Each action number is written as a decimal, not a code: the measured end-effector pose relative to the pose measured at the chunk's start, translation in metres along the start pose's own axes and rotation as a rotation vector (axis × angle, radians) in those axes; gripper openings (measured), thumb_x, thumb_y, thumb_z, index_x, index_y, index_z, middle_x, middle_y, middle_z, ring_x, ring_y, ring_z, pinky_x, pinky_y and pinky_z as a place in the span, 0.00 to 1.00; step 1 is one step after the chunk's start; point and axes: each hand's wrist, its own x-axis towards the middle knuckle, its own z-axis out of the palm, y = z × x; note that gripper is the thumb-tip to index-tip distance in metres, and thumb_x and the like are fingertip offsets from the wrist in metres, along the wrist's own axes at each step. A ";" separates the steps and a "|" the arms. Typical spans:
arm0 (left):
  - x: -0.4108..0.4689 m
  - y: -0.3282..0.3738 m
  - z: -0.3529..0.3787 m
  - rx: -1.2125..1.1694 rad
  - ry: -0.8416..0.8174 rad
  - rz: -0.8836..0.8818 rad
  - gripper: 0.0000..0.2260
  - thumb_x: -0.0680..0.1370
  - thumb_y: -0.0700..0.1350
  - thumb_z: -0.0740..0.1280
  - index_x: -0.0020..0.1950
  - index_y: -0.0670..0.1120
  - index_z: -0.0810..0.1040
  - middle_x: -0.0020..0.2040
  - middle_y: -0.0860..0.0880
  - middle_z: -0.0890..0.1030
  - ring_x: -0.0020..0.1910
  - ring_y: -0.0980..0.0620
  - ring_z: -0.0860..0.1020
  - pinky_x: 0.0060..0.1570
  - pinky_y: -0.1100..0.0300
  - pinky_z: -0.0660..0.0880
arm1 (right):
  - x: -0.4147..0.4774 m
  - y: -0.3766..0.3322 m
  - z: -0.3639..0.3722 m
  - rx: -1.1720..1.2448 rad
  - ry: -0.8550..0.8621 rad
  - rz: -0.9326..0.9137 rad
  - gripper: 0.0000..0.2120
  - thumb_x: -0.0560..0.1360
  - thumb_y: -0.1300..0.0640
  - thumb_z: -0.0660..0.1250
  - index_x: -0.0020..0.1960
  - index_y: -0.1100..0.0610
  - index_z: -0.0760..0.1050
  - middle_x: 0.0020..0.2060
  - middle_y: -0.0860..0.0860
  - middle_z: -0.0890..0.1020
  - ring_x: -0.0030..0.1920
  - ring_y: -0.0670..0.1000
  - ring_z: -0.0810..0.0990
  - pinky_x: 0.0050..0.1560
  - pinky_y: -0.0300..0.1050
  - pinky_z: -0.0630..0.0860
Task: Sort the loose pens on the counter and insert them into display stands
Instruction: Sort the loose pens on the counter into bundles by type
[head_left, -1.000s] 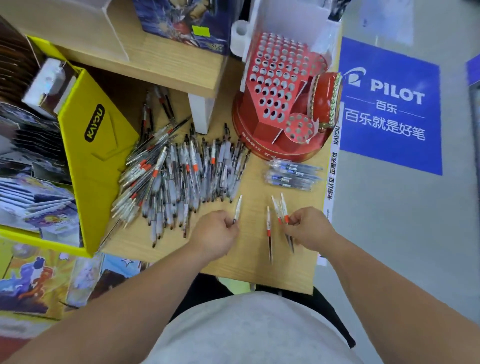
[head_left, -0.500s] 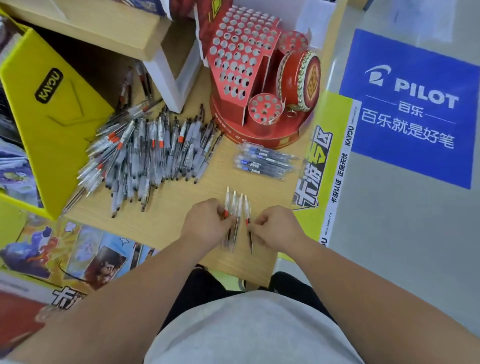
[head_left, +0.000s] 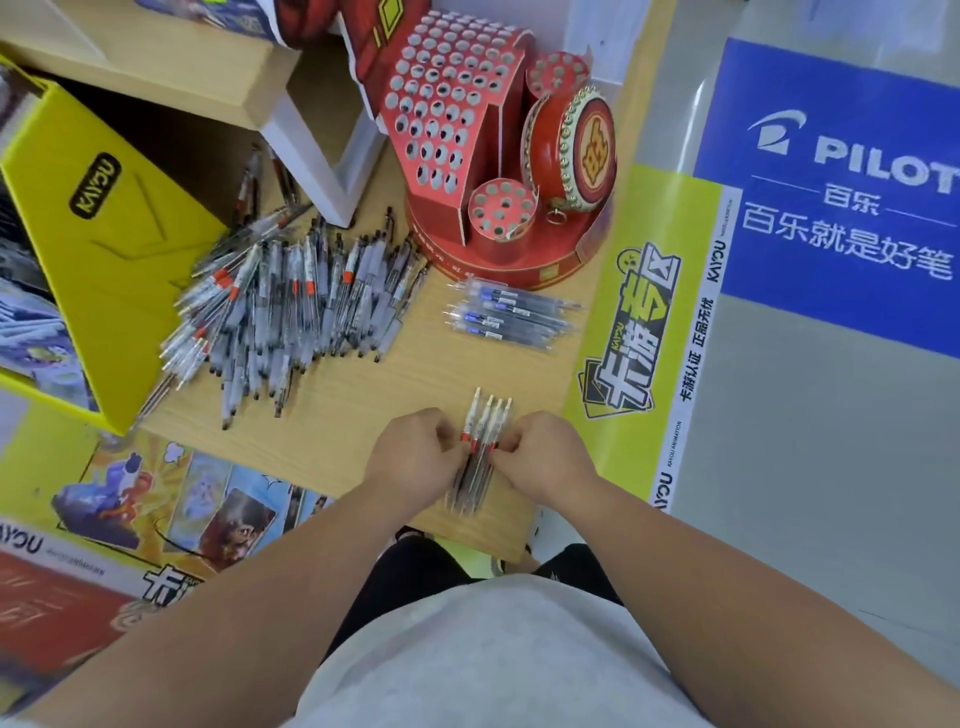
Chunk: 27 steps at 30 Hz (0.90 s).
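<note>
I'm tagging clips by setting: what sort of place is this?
Probably a stationery shop: a red pen display stand, a blue Pilot sign, and a heap of loose pens on the counter.

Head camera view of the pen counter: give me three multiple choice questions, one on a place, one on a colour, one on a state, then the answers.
1. Where do the blue pens lie?
A. on the counter, beside the display stand
B. in a drawer
C. in a cup

2. What colour is the display stand?
A. green
B. red
C. white

3. What are the left hand and right hand doing?
A. resting flat, empty
B. reaching into the stand
C. both pinching one pen bundle

Answers: 1 A, they lie by the stand's base; 2 B, its holed panels are red; 3 C, fingers of both hands close on the bundle from either side.
</note>
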 end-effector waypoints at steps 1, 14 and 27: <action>0.001 -0.002 -0.003 -0.008 0.003 -0.002 0.08 0.78 0.52 0.71 0.50 0.49 0.80 0.41 0.56 0.79 0.43 0.52 0.79 0.41 0.60 0.73 | -0.001 0.000 -0.002 0.013 0.018 0.010 0.17 0.72 0.53 0.70 0.28 0.58 0.72 0.26 0.54 0.76 0.29 0.55 0.74 0.29 0.45 0.67; 0.046 -0.045 -0.131 -0.074 0.308 -0.040 0.06 0.81 0.48 0.68 0.51 0.46 0.77 0.40 0.53 0.77 0.35 0.57 0.74 0.31 0.62 0.69 | 0.043 -0.104 -0.017 0.079 0.194 -0.089 0.10 0.76 0.48 0.69 0.42 0.54 0.82 0.36 0.48 0.82 0.40 0.51 0.80 0.41 0.45 0.77; 0.102 -0.114 -0.199 0.038 0.438 0.015 0.16 0.79 0.45 0.69 0.66 0.43 0.77 0.63 0.41 0.74 0.54 0.39 0.78 0.51 0.49 0.75 | 0.104 -0.225 0.015 -0.090 0.359 -0.058 0.07 0.78 0.48 0.67 0.47 0.51 0.79 0.36 0.47 0.80 0.38 0.51 0.78 0.30 0.39 0.66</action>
